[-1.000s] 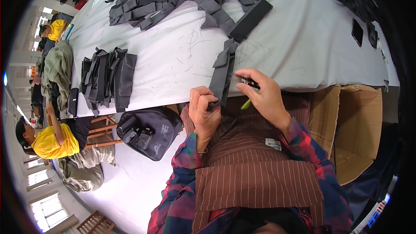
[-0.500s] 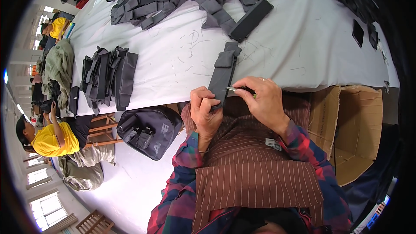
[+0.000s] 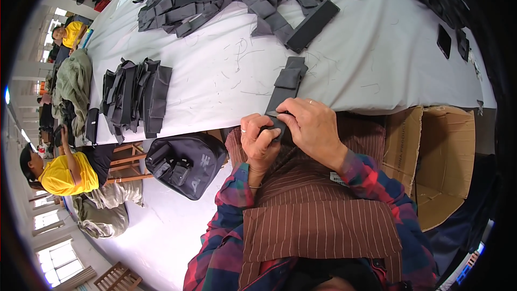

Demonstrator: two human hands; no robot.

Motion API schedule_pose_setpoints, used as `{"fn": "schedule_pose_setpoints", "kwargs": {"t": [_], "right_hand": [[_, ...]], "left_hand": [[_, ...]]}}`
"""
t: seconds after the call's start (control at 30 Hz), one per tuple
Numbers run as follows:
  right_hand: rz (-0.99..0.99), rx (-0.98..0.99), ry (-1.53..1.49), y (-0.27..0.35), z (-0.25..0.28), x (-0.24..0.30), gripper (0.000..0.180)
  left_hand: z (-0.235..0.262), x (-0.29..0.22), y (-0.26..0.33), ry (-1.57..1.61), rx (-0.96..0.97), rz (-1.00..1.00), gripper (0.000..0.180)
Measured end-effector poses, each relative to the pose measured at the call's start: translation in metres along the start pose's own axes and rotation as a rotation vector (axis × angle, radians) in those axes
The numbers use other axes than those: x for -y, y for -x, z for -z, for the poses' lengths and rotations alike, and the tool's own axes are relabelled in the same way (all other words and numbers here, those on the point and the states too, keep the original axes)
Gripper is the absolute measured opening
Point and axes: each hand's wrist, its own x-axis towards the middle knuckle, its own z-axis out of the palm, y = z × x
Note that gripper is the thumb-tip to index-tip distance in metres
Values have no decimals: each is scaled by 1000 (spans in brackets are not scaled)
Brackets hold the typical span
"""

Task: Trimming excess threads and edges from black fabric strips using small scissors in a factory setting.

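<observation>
A dark grey fabric strip (image 3: pixel 281 95) with a folded flap near its far end lies across the table's front edge. My left hand (image 3: pixel 259 139) is closed on its near end, thumb and fingers pinching the cloth. Just right of it, my right hand (image 3: pixel 319 132) is closed with thumb and forefinger at the strip. From that pinch a small pointed metal tip (image 3: pixel 272 113) shows, part of what look like thread snips; the handle is hidden in the palm.
A white-covered table (image 3: pixel 215 83) bears a large heap of grey strips (image 3: pixel 210 0) and a neater stack (image 3: pixel 137 97) at left. An open cardboard box (image 3: pixel 441 167) stands to my right. A black bag (image 3: pixel 186 164) is below the table at left. A person in yellow (image 3: pixel 70 172) works farther left.
My right hand has moved left and closer to my left hand, covering the snips' handle. The strip has shifted slightly right, and the left fingers have changed their grip on it.
</observation>
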Motion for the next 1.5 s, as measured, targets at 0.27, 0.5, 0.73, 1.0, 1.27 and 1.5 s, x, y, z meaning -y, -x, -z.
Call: {"fn": "schedule_pose_setpoints", "kwargs": {"t": [0.27,0.5,0.73,1.0,1.27,1.5], "right_hand": [[-146,-91,-460,-10,20,-9,29],[-12,161,-404,3,7,-11,46],[-116,69,-513,8,6,-12,26],[-102,-15,-431,16,11,-20,19],[281,-112,1,28,9,-15,27],[216,-168,24,30,10,-12,30]], "left_hand": [[3,-5,-16,634,-251,834,27],[7,-11,-24,1226,-5,1188,46],[11,-8,-27,1446,43,1193,44],[7,2,-23,1326,138,1254,33],[0,-2,-33,1244,141,1249,31],[-9,-2,-30,1271,1,1197,22]]}}
